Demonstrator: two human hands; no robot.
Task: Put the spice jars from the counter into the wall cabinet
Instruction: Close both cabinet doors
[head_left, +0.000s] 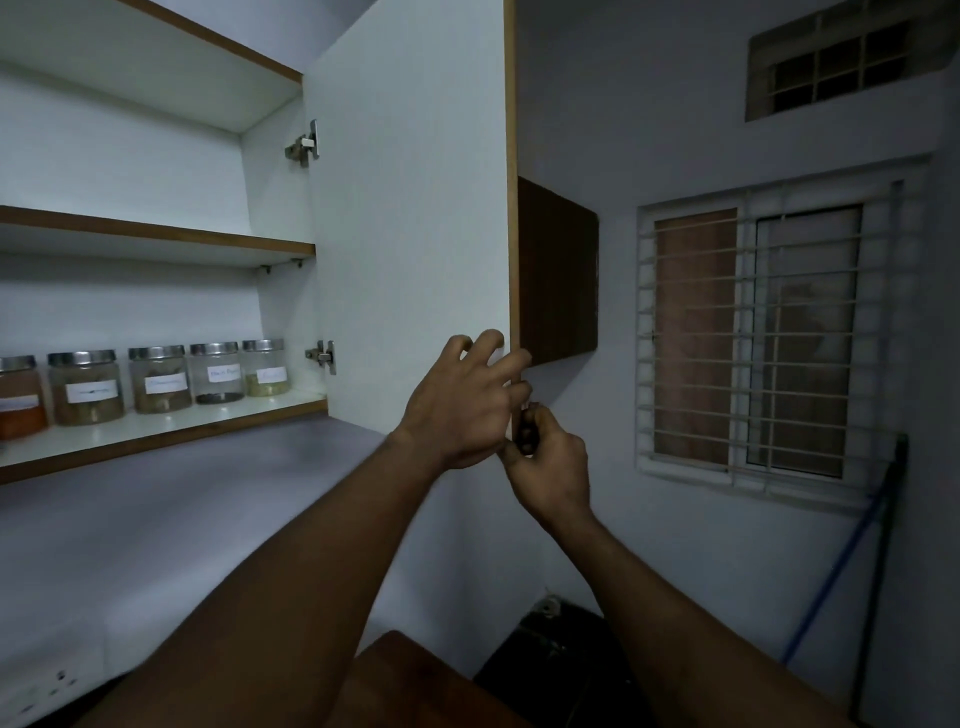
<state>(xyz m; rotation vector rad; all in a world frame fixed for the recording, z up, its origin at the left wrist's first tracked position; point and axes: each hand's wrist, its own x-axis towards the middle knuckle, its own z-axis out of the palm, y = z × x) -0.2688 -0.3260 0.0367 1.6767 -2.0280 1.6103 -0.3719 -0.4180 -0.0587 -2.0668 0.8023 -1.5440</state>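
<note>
Your left hand (462, 400), fingers spread, hooks the open cabinet door (410, 234)'s free edge, your right hand (550, 462) curls round its dark handle (527, 434) just beneath, and the spice jars (156, 379) stand far left on the lower shelf (156, 441), so closing likely means swinging leftward.

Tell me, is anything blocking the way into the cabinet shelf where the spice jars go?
Nothing visible does. The cabinet door is swung open to the right, with the left hand and right hand holding its lower edge. The bottom shelf is open at the front, and five spice jars already stand on it.
</note>
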